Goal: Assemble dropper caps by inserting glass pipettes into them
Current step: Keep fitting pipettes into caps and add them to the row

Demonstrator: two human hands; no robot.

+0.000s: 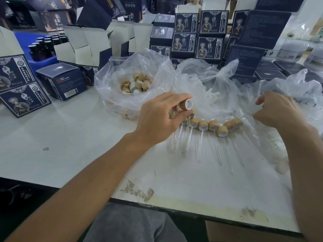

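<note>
The left hand (157, 116) is pinching a bamboo-coloured dropper cap (187, 104) between thumb and fingertips, its white-lined mouth turning toward the right and slightly toward the person; held so, I judge, that the opening is facing the hand that will be bringing the glass; the cap is sitting at the far tip of the grip, clear of the table (70, 137), and no pipette is showing in it.

The right hand (277, 110) is reaching into a clear plastic bag (288, 88) well to the right of that grip, its fingers curling at the film; it is blurred, so I cannot tell whether it is pinching a pipette, only the plastic, or nothing at all; probably it is fishing for the next glass tube.

Just below and to the right of the gripped cap, a row of finished droppers (213, 125) is lying on the table, caps side by side in an arc and glass stems pointing toward the person; laid so, it seems, to be keeping the done pieces apart and the fragile tips from knocking.

Beyond the grip, another open bag of loose caps (138, 82) is sitting within easy reach of the left hand; dark printed cartons (185, 23) are standing stacked behind it.
</note>
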